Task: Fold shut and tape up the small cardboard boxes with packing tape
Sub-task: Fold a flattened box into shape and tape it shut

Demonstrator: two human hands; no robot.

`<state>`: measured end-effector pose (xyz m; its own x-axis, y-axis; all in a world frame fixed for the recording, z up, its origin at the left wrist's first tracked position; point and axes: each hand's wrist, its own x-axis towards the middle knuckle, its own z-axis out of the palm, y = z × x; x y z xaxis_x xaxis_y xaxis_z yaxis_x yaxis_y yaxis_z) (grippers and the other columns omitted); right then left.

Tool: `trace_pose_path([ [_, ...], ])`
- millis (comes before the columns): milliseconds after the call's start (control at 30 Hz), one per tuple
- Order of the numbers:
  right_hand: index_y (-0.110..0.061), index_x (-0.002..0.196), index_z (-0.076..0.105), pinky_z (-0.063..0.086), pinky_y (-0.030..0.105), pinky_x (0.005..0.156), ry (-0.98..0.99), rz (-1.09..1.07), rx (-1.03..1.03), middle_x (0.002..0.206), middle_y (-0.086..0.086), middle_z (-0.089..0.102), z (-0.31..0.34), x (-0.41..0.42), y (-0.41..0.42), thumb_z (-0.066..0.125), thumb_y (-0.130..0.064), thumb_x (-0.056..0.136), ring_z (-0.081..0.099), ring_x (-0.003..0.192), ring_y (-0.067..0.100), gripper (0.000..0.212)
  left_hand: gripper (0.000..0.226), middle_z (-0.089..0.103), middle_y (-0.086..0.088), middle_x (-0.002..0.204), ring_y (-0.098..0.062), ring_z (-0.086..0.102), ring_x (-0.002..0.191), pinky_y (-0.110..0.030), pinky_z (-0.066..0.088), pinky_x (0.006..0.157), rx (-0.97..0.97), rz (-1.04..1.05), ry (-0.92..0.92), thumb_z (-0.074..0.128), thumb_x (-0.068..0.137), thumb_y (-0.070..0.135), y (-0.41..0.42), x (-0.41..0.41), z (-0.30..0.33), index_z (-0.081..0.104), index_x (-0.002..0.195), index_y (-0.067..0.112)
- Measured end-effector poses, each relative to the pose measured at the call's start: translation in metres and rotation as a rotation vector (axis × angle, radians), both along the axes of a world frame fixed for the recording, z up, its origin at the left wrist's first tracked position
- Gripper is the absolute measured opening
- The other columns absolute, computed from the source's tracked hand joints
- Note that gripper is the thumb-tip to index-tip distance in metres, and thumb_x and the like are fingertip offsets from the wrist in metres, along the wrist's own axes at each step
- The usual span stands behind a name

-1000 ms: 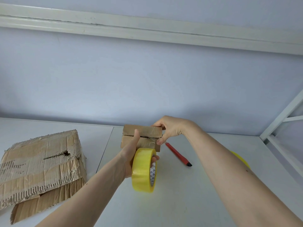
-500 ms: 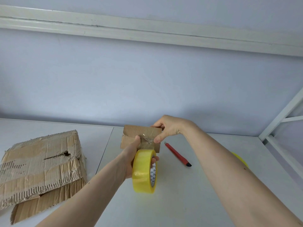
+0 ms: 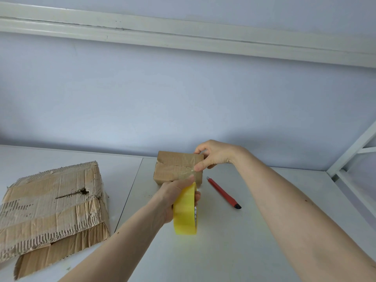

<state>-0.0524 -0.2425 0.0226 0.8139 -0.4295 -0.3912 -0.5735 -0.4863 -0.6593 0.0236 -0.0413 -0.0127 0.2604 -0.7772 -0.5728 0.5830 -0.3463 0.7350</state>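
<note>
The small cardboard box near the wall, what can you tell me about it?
The small cardboard box is plain brown, creased and worn, and sits on the white table with its flaps folded shut, a dark seam running across its top. A clear strip runs from the yellow tape roll, gripped by the left hand, onto its right end. There the right hand grips the box.

Left hand [image 3: 173, 197] curls in a grip with thumb forward; right hand [image 3: 213, 154] reaches ahead, thumb pressing down.
</note>
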Motion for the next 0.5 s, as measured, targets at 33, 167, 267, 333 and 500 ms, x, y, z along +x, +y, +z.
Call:
trace_pose_path([
  [33,-0.019,0.109,0.071,0.055,0.039,0.098,0.010,0.020,-0.057,0.107,0.001,0.075,0.001,0.000,-0.001,0.086,-0.031,0.078,0.068,0.107,0.022,0.036,0.030,0.069,-0.020,0.084,-0.023,0.067,0.059,-0.032,0.058,0.058,0.000,0.021,-0.018,0.072,0.092,0.023,-0.003,-0.002,-0.001,0.064,0.109,0.000],
  [167,-0.031,0.117,0.070,0.045,0.042,0.109,0.067,0.125,-0.249,0.127,-0.006,0.067,0.002,-0.002,0.002,0.079,-0.045,0.083,0.061,0.118,0.014,0.038,0.031,0.069,-0.022,0.081,-0.025,0.067,0.059,-0.034,0.057,0.057,0.003,0.065,-0.060,0.075,0.090,0.018,-0.008,-0.005,-0.002,0.064,0.111,-0.002],
  [267,-0.041,0.137,0.049,0.041,0.037,0.109,-0.024,0.088,-0.174,0.142,-0.008,0.050,0.000,-0.009,0.009,0.077,-0.035,0.087,0.053,0.125,0.012,0.058,0.030,0.069,-0.021,0.079,-0.026,0.067,0.060,-0.036,0.057,0.060,-0.003,0.067,-0.076,0.074,0.089,0.016,-0.009,-0.004,-0.004,0.064,0.111,-0.002],
  [333,-0.039,0.137,0.053,0.039,0.034,0.110,-0.071,0.080,-0.131,0.140,-0.012,0.051,-0.002,-0.010,0.009,0.078,-0.028,0.087,0.051,0.128,0.009,0.056,0.028,0.069,-0.022,0.079,-0.026,0.067,0.060,-0.036,0.057,0.060,-0.002,0.067,-0.078,0.073,0.090,0.015,-0.009,-0.003,-0.005,0.064,0.111,-0.001],
  [500,-0.029,0.128,0.064,0.038,0.030,0.107,-0.006,0.037,-0.204,0.136,-0.012,0.058,0.011,-0.004,0.020,0.057,-0.031,0.097,0.050,0.123,0.005,0.032,0.029,0.070,-0.022,0.078,-0.027,0.068,0.061,-0.037,0.057,0.062,0.002,0.074,-0.086,0.075,0.089,0.015,-0.012,-0.003,-0.007,0.064,0.109,-0.003],
])
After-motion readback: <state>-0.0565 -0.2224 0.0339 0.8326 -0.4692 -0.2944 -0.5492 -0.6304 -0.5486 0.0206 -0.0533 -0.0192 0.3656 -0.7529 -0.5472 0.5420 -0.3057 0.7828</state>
